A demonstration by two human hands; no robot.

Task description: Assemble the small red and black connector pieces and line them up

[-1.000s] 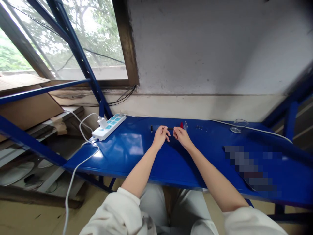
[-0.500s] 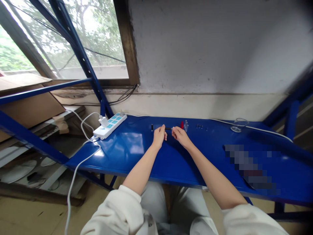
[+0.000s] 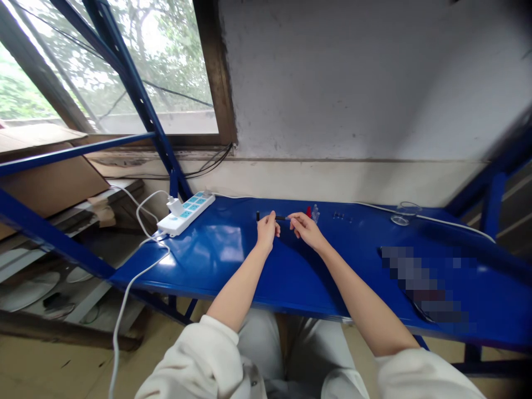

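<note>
A slim black pen-like rod (image 3: 281,218) spans the space between my hands above the blue table (image 3: 291,266). My left hand (image 3: 267,230) is closed around its left part. At the other end, the fingertips of my right hand (image 3: 305,228) pinch the rod's lighter, shiny tip; whether a separate small piece is held there cannot be made out. Just left of my left hand a short black cylinder (image 3: 257,215) stands upright. Behind my right hand are a red piece (image 3: 308,211) and a clump of clear pieces (image 3: 316,213). Farther right lie several tiny parts (image 3: 338,215).
A white power strip (image 3: 187,215) with a plugged-in cord is at the table's left end. Toward the right back sits a clear round object (image 3: 399,219) by a white cable (image 3: 453,223). A blurred-out dark item (image 3: 424,282) lies at right. Blue frame posts (image 3: 492,205) flank the table.
Both hands have shifted slightly left with the rod. My right hand has drawn slightly away from my left, and a shiny tip shows more at the rod's right end.
</note>
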